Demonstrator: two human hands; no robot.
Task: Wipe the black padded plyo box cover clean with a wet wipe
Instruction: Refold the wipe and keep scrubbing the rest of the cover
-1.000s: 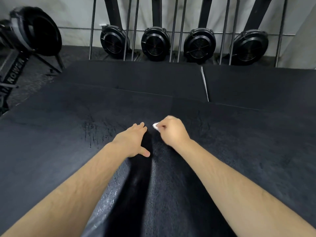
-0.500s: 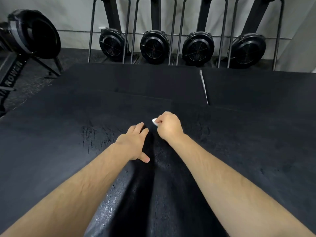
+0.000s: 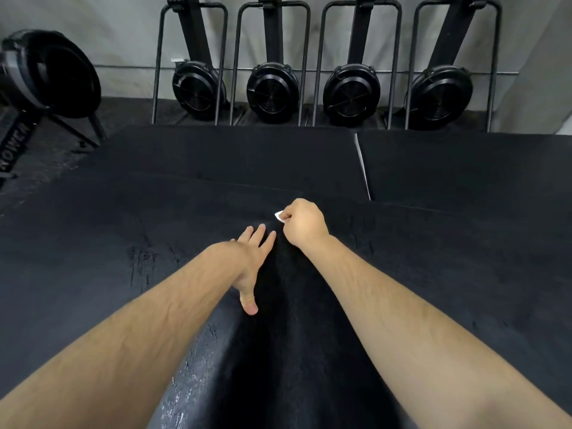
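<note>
rower (image 3: 49,75) at 10 o'clock. black plyo box cover (image 3: 123,243) fills middle, shiny streak at 6. left hand (image 3: 247,261) flat on it, fingers slightly spread. wet wipe (image 3: 279,216) near centre, pinched in right hand (image 3: 305,226) fingers. four upright rowers (image 3: 439,91) along grey wall (image 3: 93,26), 11 to 2.

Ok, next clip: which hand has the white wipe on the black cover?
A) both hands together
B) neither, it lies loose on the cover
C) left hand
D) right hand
D: the right hand is curled round the wet wipe, a white corner sticking out, while the left hand rests flat on the cover with fingers spread.
</note>
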